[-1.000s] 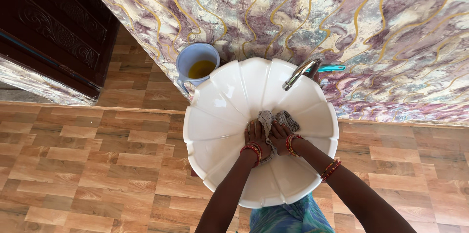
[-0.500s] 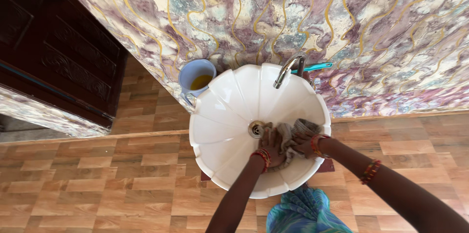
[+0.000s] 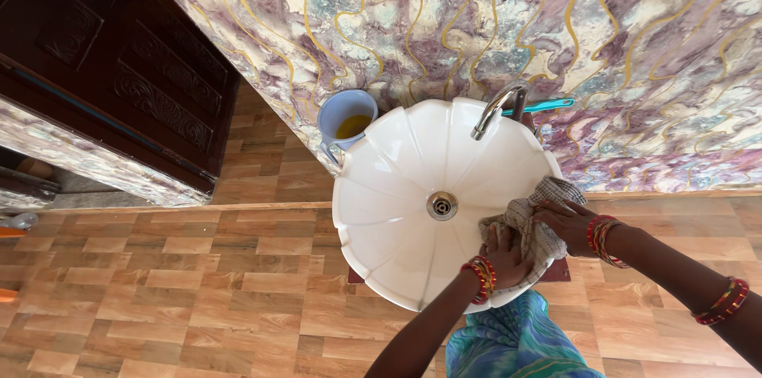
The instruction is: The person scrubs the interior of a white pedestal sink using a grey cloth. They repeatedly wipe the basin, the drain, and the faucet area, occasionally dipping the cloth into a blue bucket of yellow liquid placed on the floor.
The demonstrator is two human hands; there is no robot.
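Note:
A white scalloped washbasin [image 3: 397, 195] stands against the marbled wall, with a drain [image 3: 441, 205] at its middle and a chrome tap [image 3: 496, 108] at the back. A grey checked cloth [image 3: 533, 223] lies pressed on the basin's right inner side. My left hand [image 3: 505, 257] holds the cloth's lower part. My right hand [image 3: 565, 223] grips the cloth from the right. Both wrists wear red and gold bangles.
A blue mug [image 3: 345, 124] with yellow liquid stands on the basin's back left rim. A teal handle [image 3: 548, 104] lies behind the tap. A dark carved wooden door [image 3: 111, 69] is at the left. Wood-pattern tiles [image 3: 159, 283] cover the floor.
Both hands and the cloth have moved from the basin's middle, over the drain, to its right side. The drain now shows. The view has shifted.

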